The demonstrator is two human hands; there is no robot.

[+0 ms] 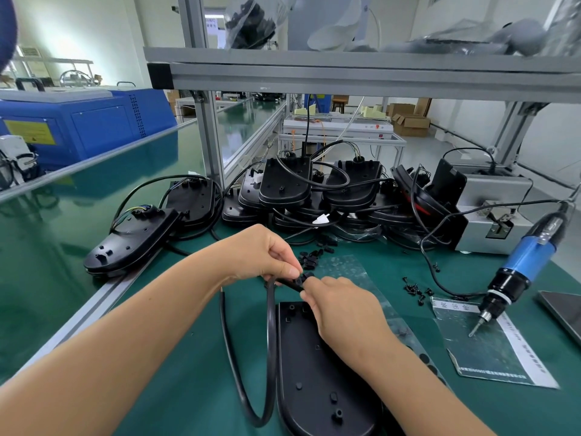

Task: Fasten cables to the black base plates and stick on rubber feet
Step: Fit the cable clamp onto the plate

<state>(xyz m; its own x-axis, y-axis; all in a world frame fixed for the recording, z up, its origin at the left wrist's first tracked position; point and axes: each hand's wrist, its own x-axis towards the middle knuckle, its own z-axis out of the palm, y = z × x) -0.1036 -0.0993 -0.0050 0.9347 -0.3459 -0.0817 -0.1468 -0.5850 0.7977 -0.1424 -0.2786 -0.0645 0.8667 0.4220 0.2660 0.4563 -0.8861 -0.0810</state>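
A black base plate [314, 366] lies flat on the green mat in front of me. A black cable [270, 341] loops along its left side and rises to my hands. My left hand [267, 250] pinches the cable near its upper end. My right hand [342, 306] pinches a small black clamp piece [303, 278] on the same cable, just above the plate's far edge. A transparent sheet carrying black rubber feet [405, 333] lies under my right forearm.
Stacked base plates with cables [314, 190] fill the back of the bench, one more plate [132, 243] at the left. Small black clips [314, 251] and screws [416, 289] are scattered nearby. A blue electric screwdriver [515, 272] hangs over a bag; a grey screw feeder [490, 209] stands at the right.
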